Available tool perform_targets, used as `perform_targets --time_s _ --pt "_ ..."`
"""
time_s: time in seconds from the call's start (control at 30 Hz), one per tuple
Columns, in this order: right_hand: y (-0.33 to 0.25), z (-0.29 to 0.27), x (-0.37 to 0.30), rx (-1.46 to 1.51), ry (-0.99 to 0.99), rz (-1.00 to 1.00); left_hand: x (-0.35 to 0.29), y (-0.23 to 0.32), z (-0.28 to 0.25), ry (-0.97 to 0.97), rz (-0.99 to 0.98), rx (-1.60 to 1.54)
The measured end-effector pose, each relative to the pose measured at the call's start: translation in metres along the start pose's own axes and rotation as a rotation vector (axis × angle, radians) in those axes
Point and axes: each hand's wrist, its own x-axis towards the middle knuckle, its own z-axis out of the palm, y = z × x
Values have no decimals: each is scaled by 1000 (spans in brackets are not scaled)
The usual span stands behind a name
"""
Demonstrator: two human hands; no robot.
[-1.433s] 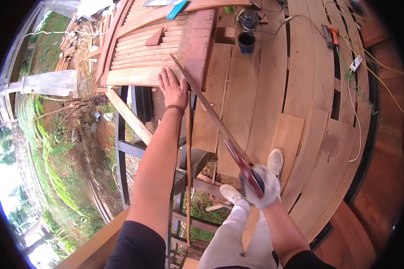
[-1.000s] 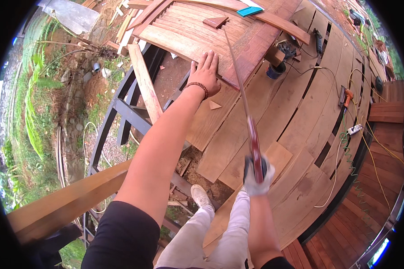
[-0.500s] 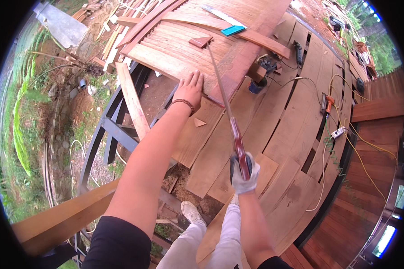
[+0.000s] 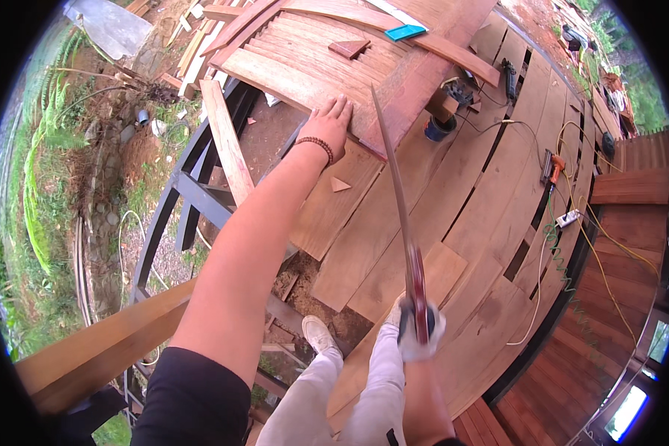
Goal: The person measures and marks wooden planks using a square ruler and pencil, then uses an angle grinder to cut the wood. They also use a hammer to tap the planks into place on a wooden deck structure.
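My left hand (image 4: 326,129), with a beaded bracelet at its wrist, lies with fingers stretched out on the near edge of a slatted wooden panel (image 4: 275,78). Lower down, my gloved right hand (image 4: 424,332) is wrapped round the red-brown handle of a handsaw (image 4: 398,182). Its long thin blade points away from me, the tip overlapping the panel's right part in view; I cannot tell whether it touches the wood. Further up on the panel are a small wooden wedge (image 4: 348,49) and a try square with a turquoise handle (image 4: 405,33).
A loose plank (image 4: 453,56) crosses the panel. On the plank deck (image 4: 490,201) at right lie an orange nail gun (image 4: 553,168), a power strip (image 4: 569,218), cords and a dark bucket (image 4: 440,128). Gaps show between deck boards. At left, black metal framing (image 4: 201,199) stands over lower ground.
My right hand has drawn the handsaw back toward my body, its tip now nearer the panel's near edge. My left hand stays on the panel. The view has shifted slightly.
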Motion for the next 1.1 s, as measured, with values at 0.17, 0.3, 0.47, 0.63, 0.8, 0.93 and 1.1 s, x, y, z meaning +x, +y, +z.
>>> perform_targets --time_s 0.17,0.3,0.47,0.63,0.8,0.93,1.1 --pt "7 7 27 134 12 -81 1 16 -8 7 -8 -2" --pt "-17 31 83 204 15 -168 10 11 -1 58 51 -59" --pt "10 -18 -27 175 -17 19 0 -1 -2 3 -19 -6" --pt "-14 38 104 225 46 -194 13 32 -4 57 12 -12" --pt "10 4 7 84 46 -80 3 3 6 27 -71 -8" --pt "1 -14 -23 743 -9 373 -2 26 7 51 -62 43" --pt "-30 47 129 279 14 -173 10 29 0 50 -15 2"
